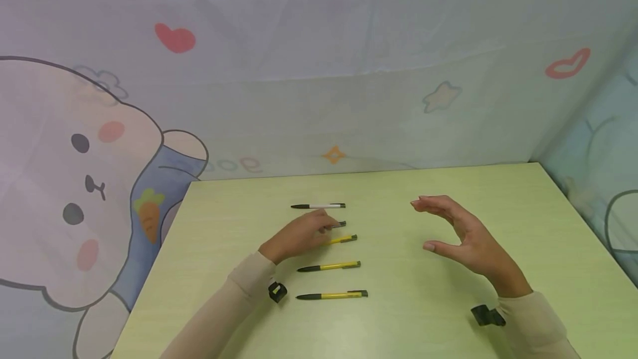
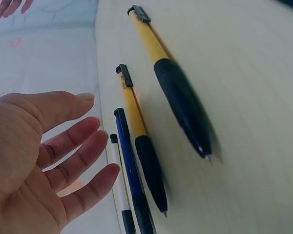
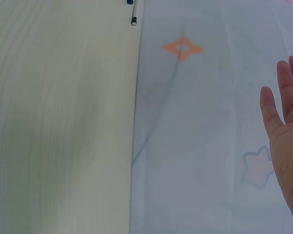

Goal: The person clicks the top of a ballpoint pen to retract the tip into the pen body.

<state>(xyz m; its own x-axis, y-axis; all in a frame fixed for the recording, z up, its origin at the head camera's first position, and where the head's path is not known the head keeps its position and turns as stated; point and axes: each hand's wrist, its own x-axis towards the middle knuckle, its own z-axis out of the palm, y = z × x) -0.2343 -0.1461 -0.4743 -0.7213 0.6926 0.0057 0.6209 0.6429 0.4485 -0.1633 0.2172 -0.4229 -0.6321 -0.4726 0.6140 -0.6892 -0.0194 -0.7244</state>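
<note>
While the left hand (image 1: 301,232) hangs over the blue pen (image 2: 131,168), thumb and fingers parted, contact unclear, the right hand (image 1: 471,242) hovers toward the tabletop's (image 1: 408,314) right edge, spread, empty. White pen (image 1: 319,206) nearest back edge; three yellow pens (image 1: 331,266) frontward of blue.

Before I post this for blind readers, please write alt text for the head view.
A person's left hand partly hides two of five pens lined up on a pale green table; the right hand is open, apart from the pens.
</note>
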